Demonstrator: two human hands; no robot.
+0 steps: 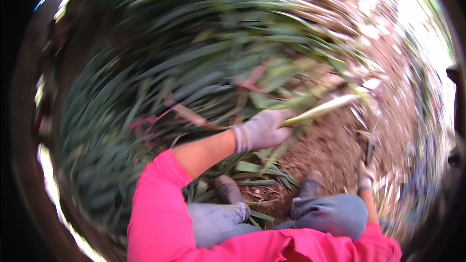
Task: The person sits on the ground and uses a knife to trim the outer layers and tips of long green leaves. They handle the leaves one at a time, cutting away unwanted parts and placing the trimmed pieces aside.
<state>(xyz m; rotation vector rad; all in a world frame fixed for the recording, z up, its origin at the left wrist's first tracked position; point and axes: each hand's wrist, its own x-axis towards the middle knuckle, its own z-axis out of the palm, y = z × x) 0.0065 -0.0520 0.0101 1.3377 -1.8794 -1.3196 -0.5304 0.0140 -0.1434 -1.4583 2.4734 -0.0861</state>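
My left hand (266, 130), in a pale glove, is closed around a leek (326, 109). The leek's whitish end points right, and its green part runs back into my grip. Beyond it, more stalks and leaves blur together, so I cannot tell whether they are in the same grip. Low on the right, my right hand (367, 173), also gloved, is closed on a dark, narrow tool that looks like a knife (370, 153). The tool points away from me, apart from the leek, and its far end is smeared by motion.
A large heap of long green leek leaves (194, 63) spreads across the left and far side. Bare brown soil (330, 148) with pale trimmings (383, 189) lies to the right. Pink-red strips (251, 81) are tangled among the leaves. My boots (228, 189) rest near the heap.
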